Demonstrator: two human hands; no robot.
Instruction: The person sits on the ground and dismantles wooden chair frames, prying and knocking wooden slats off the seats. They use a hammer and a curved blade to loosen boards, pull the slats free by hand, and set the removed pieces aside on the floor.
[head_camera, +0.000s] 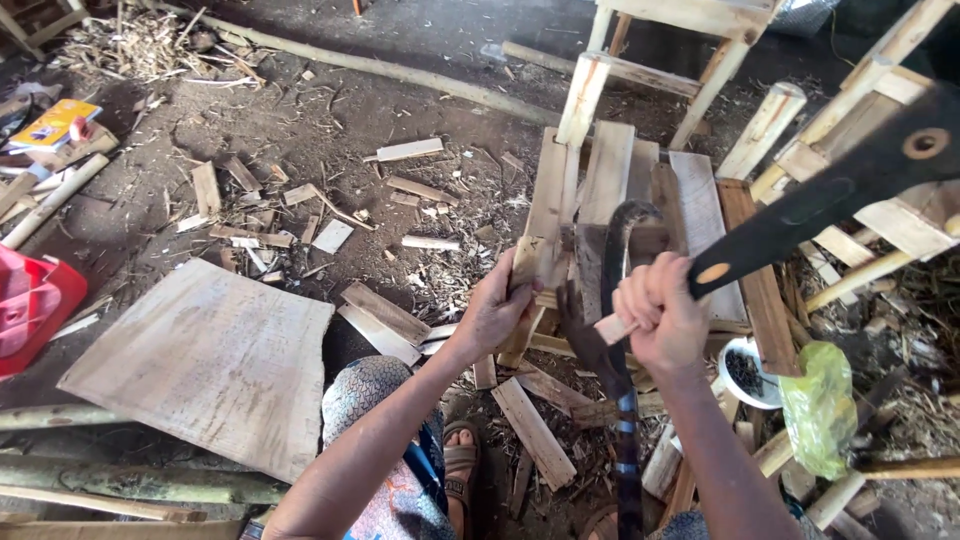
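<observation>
My left hand (497, 308) grips a short pale wood slat (533, 268) and holds it on end against a low slatted wooden bench (700, 210). My right hand (662, 318) is closed around the light wooden handle of a big dark chopping blade (830, 195). The blade reaches up and to the right, above the bench. Between my hands a dark curved strip (618, 250) rises from the ground and bends over the bench; I cannot tell what it is. My patterned knee (370, 395) and sandalled foot (461, 470) are below.
A wide flat board (210, 350) lies on the dirt floor at left, with wood offcuts (385, 320) scattered around it. A red container (30, 300) sits at the left edge, and poles (130, 480) lie at bottom left. A white bowl (745, 372) and a yellow-green bag (820, 405) lie right of the bench. Pale wooden frames (850, 100) stand behind.
</observation>
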